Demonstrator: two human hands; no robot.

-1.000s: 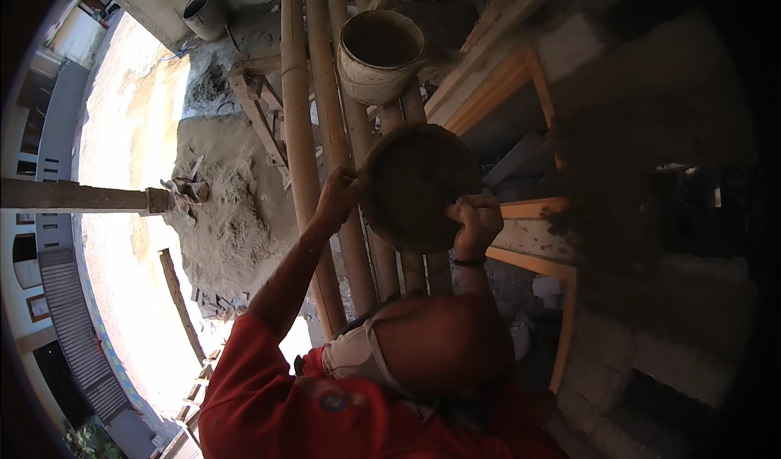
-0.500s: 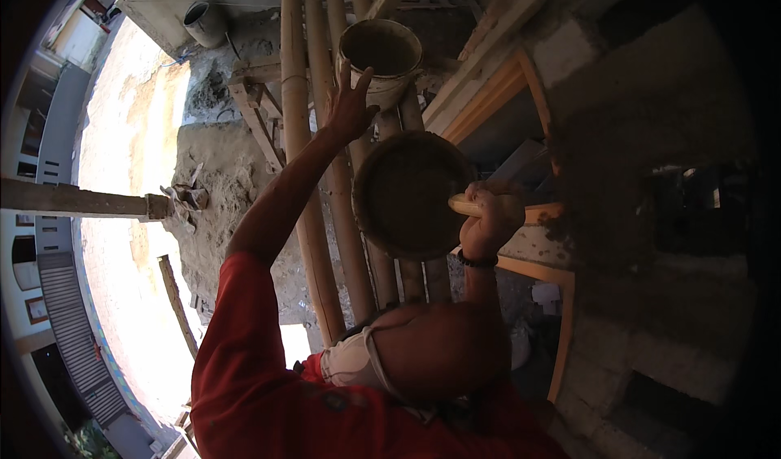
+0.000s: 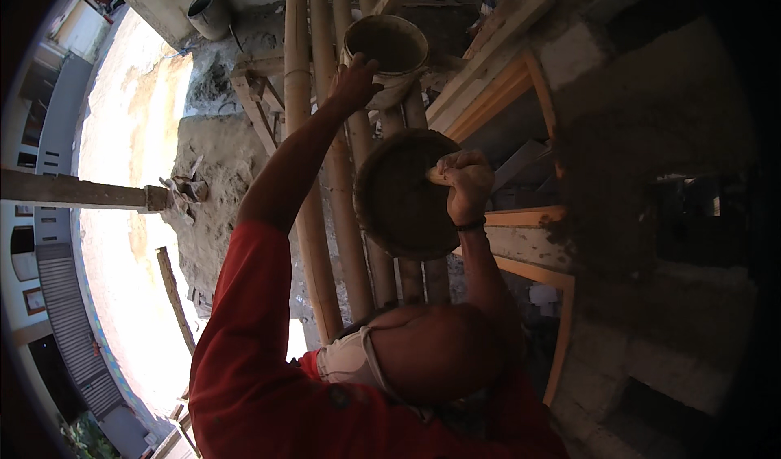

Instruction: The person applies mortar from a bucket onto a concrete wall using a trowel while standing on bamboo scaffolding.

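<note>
Head view: at the upper centre of the frame, the left hand (image 3: 355, 85) meets the rim of a pale, grey-smeared round bucket (image 3: 394, 91), fingers bent at its left edge; whether they grip cannot be told. Near the centre, the right hand (image 3: 468, 184) is clenched around a short, tan, wood-like handle (image 3: 437, 177) over a dark, round basin (image 3: 364, 216). Long, tan bamboo poles (image 3: 319, 272) run beneath both containers.

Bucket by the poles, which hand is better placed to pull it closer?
Likely the left hand: it is right at the rim of the bucket. The right hand is farther off, by the round basin, its grip closed on a pale handle.
</note>
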